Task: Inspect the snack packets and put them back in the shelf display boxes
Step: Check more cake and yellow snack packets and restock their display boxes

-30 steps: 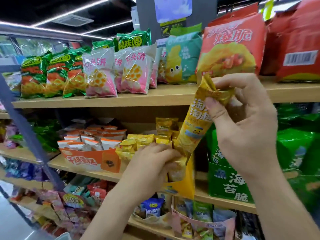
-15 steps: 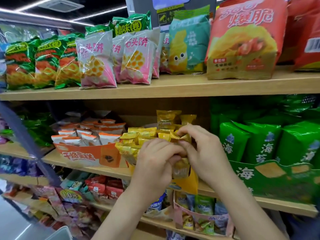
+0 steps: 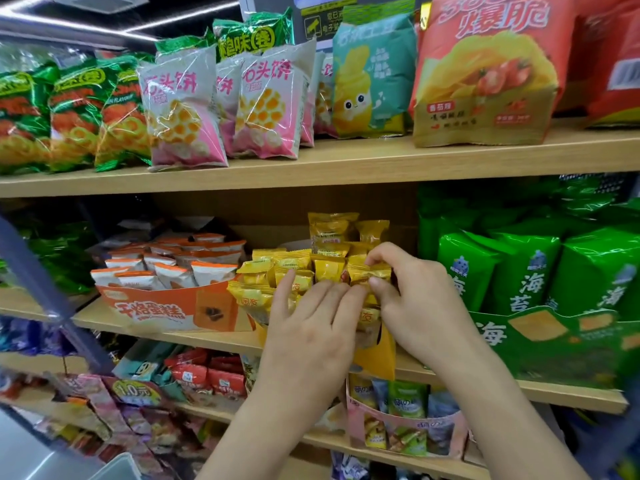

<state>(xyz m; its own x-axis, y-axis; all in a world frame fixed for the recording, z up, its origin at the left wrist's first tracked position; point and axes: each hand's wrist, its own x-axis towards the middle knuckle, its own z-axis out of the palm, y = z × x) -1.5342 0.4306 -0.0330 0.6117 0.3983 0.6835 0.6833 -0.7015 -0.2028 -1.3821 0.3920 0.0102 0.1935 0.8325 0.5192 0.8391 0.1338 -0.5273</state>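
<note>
Yellow packet [image 3: 360, 271] pinched by our right hand [image 3: 415, 306] may crumple if forced; our flat left hand [image 3: 311, 327] presses neighbouring packets [image 3: 263, 271] at 9 o'clock.

Upper wooden shelf [image 3: 346, 171], left to right: green ring-snack bags [image 3: 79, 112], pink honeycomb bags [image 3: 183, 112], teal bag [image 3: 374, 74], big red crisp bag [image 3: 485, 74], all upright. Ceiling light strip [image 3: 183, 19] above.
</note>
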